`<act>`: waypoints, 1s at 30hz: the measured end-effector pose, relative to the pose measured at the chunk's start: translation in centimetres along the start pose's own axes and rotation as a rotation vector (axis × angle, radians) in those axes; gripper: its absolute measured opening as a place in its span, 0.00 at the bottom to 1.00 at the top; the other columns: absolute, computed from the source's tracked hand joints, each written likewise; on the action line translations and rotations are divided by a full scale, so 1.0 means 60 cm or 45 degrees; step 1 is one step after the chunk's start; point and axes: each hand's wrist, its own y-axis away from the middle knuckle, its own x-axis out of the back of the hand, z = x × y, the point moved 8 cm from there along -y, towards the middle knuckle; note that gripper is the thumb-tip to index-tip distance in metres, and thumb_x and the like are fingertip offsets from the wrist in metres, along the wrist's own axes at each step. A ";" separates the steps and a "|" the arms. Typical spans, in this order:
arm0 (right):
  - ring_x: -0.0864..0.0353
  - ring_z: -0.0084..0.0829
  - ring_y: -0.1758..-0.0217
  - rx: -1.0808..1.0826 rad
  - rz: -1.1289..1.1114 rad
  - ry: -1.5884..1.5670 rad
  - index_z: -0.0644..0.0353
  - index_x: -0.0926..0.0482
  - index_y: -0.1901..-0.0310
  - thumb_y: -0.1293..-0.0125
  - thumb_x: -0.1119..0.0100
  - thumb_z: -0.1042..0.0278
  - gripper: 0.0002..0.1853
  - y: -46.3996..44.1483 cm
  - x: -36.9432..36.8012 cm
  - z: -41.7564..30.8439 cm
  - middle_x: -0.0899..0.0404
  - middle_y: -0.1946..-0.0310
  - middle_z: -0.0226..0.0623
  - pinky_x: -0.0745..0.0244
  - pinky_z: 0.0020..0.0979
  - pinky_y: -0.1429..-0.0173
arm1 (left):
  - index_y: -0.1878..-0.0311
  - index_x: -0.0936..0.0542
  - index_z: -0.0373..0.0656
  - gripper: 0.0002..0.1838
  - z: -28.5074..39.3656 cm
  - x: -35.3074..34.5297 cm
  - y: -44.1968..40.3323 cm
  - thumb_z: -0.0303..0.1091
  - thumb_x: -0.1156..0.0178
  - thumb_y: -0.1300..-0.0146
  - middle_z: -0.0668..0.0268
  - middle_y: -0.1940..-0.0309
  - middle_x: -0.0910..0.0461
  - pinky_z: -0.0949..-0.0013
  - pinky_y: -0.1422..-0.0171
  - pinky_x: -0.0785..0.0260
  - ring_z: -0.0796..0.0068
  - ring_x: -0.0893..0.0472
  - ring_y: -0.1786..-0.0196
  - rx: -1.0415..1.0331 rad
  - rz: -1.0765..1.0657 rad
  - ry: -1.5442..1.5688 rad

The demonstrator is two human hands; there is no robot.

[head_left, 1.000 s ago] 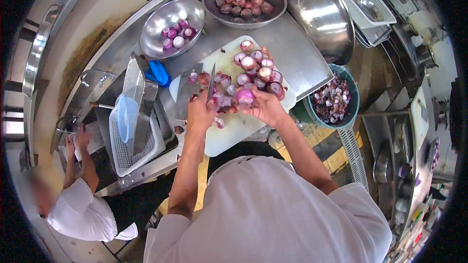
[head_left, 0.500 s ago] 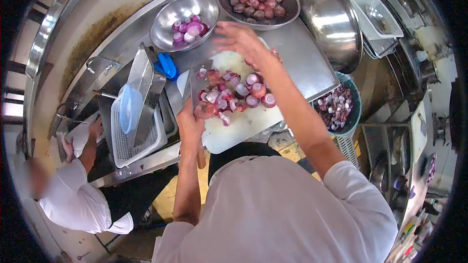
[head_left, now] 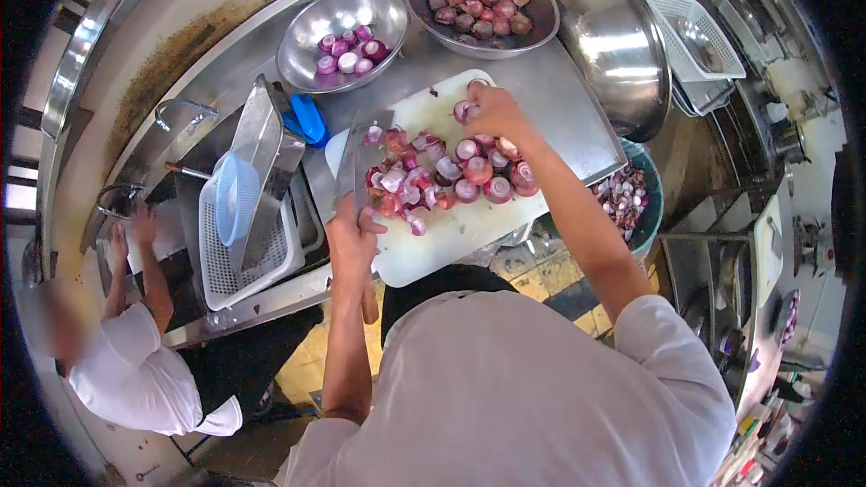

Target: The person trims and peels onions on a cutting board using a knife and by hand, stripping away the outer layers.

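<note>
My left hand is closed around a knife, its broad blade pointing away from me along the left side of the white cutting board. Part of the wooden handle shows below the hand. At the board's far right, my right hand has its fingers curled down on a red onion, partly hidden under them. Between the hands lies a heap of red onions with trimmed ends and loose skins. Behind the board, one steel bowl contains several peeled onions; another steel bowl contains unpeeled ones.
A large steel pot stands right of the bowls. Below the counter's right edge, a green bin holds onion scraps. At left are a blue-handled object, a white basket and a sink. A co-worker stands at far left.
My right hand has come down from beside the bowls, where its fingers were spread, to an onion on the board. The peeled onions in the bowl have shifted. My left hand keeps the knife.
</note>
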 end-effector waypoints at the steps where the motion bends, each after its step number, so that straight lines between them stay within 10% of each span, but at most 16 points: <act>1: 0.16 0.43 0.52 -0.055 -0.088 -0.455 0.58 0.20 0.54 0.45 0.32 0.61 0.18 0.004 -0.001 0.019 0.16 0.56 0.38 0.20 0.41 0.50 | 0.45 0.25 0.36 0.14 0.003 -0.003 0.000 0.21 0.51 0.31 0.55 0.66 0.16 0.68 0.81 0.24 0.68 0.12 0.70 0.039 -0.041 -0.023; 3: 0.16 0.42 0.51 -0.114 -0.175 -0.908 0.57 0.21 0.50 0.43 0.33 0.62 0.19 0.012 -0.006 0.029 0.16 0.54 0.34 0.20 0.42 0.51 | 0.44 0.26 0.37 0.14 -0.008 -0.014 -0.003 0.22 0.52 0.30 0.55 0.66 0.17 0.69 0.80 0.24 0.68 0.12 0.70 0.078 -0.077 0.018; 5: 0.17 0.41 0.51 -0.547 -0.277 -2.428 0.55 0.25 0.46 0.34 0.39 0.63 0.17 0.057 -0.034 0.024 0.18 0.53 0.31 0.19 0.48 0.50 | 0.43 0.28 0.38 0.14 -0.011 -0.026 -0.005 0.23 0.53 0.29 0.56 0.65 0.17 0.69 0.80 0.24 0.69 0.12 0.70 0.112 -0.127 0.053; 8: 0.17 0.42 0.51 -0.657 -0.158 -2.837 0.55 0.26 0.46 0.28 0.47 0.57 0.15 0.108 -0.019 -0.022 0.19 0.51 0.34 0.19 0.54 0.48 | 0.41 0.31 0.39 0.13 0.001 -0.071 -0.002 0.27 0.55 0.26 0.57 0.66 0.18 0.70 0.79 0.24 0.70 0.13 0.70 0.201 -0.354 0.179; 18: 0.19 0.36 0.53 -0.846 0.202 -2.549 0.61 0.23 0.56 0.20 0.64 0.46 0.26 0.131 -0.068 -0.047 0.20 0.55 0.41 0.21 0.44 0.46 | 0.37 0.35 0.39 0.16 0.148 -0.154 0.028 0.31 0.55 0.24 0.58 0.76 0.20 0.69 0.82 0.27 0.70 0.17 0.79 -0.079 -0.673 -0.152; 21: 0.20 0.27 0.69 -0.490 0.794 -1.820 0.61 0.25 0.53 0.18 0.67 0.52 0.23 0.136 0.003 -0.032 0.18 0.64 0.39 0.24 0.29 0.64 | 0.39 0.35 0.37 0.15 0.136 -0.174 0.028 0.28 0.54 0.26 0.59 0.80 0.23 0.66 0.85 0.30 0.69 0.19 0.83 -0.166 -0.679 -0.388; 24: 0.20 0.29 0.67 -0.533 0.798 -1.703 0.62 0.26 0.52 0.18 0.67 0.52 0.23 0.147 0.003 -0.029 0.18 0.63 0.40 0.23 0.30 0.63 | 0.53 0.35 0.33 0.09 0.148 -0.171 0.027 0.25 0.50 0.32 0.36 0.73 0.22 0.36 0.59 0.33 0.30 0.21 0.64 -0.159 -0.603 -0.337; 27: 0.18 0.27 0.66 -0.509 0.780 -1.601 0.61 0.26 0.52 0.18 0.65 0.56 0.19 0.156 0.010 -0.045 0.18 0.64 0.38 0.23 0.29 0.61 | 0.52 0.37 0.36 0.06 0.145 -0.183 0.015 0.27 0.54 0.27 0.59 0.84 0.25 0.64 0.86 0.32 0.68 0.23 0.87 -0.312 -0.558 -0.423; 30: 0.19 0.27 0.68 -0.529 0.880 -1.422 0.60 0.26 0.53 0.19 0.64 0.56 0.18 0.151 -0.012 -0.033 0.19 0.67 0.38 0.25 0.29 0.64 | 0.52 0.36 0.31 0.10 0.142 -0.192 0.011 0.23 0.50 0.34 0.33 0.72 0.22 0.35 0.60 0.33 0.31 0.20 0.64 -0.189 -0.559 -0.317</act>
